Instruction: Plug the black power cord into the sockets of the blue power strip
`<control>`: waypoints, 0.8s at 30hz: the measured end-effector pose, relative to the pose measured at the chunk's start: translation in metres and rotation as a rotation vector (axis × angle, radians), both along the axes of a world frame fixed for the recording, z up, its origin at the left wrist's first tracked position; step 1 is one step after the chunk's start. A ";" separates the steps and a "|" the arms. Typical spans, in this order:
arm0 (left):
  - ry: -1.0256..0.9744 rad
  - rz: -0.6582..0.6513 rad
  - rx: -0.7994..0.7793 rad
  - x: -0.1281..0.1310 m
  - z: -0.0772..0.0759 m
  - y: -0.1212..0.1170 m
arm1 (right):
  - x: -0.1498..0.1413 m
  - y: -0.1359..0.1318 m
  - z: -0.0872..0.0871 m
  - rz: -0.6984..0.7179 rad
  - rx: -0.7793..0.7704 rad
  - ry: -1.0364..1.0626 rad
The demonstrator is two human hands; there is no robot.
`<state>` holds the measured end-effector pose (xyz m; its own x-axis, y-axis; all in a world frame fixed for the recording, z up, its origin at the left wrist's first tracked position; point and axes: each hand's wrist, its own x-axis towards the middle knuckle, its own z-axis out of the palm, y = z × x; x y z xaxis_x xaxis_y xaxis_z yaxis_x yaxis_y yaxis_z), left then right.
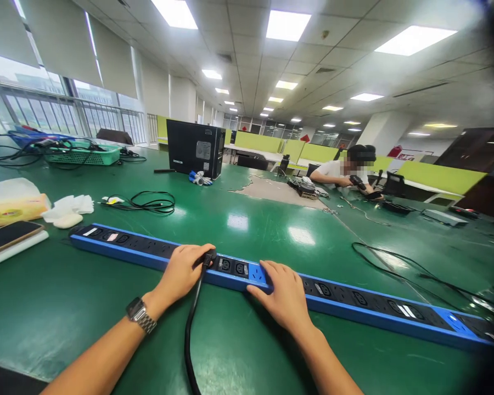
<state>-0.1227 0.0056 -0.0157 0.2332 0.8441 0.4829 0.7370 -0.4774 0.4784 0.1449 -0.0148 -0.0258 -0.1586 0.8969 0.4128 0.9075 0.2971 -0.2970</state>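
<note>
The long blue power strip [337, 310] lies across the green table [127, 307], its sockets facing up. Small white labels sit along its black face, their print too small to read. The left hand [185, 270] pinches a black plug [208, 257] at the strip, its thick cable running toward the person. The right hand [284, 293] is spread over the strip's edges, thumb on the near side, beside a blue socket section. Behind stands a black computer case [193, 148] bearing a pale sticker and a smaller label, both illegible. A phone [10, 237] rests at far left.
</note>
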 end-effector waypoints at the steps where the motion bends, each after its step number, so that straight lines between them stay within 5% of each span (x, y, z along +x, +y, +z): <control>1: 0.001 -0.005 -0.004 0.001 0.000 0.000 | -0.002 0.000 0.001 0.008 -0.008 0.022; 14: 0.096 -0.058 -0.028 -0.002 -0.002 -0.013 | -0.104 0.022 0.019 0.327 -0.057 0.247; 24: 0.103 -0.020 -0.022 -0.002 -0.007 -0.011 | -0.101 0.017 0.010 0.337 0.116 0.246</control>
<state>-0.1246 -0.0051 -0.0229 0.2980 0.8489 0.4365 0.7732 -0.4828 0.4112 0.0436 0.0022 -0.0160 -0.3187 0.7574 0.5699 0.6606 0.6086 -0.4395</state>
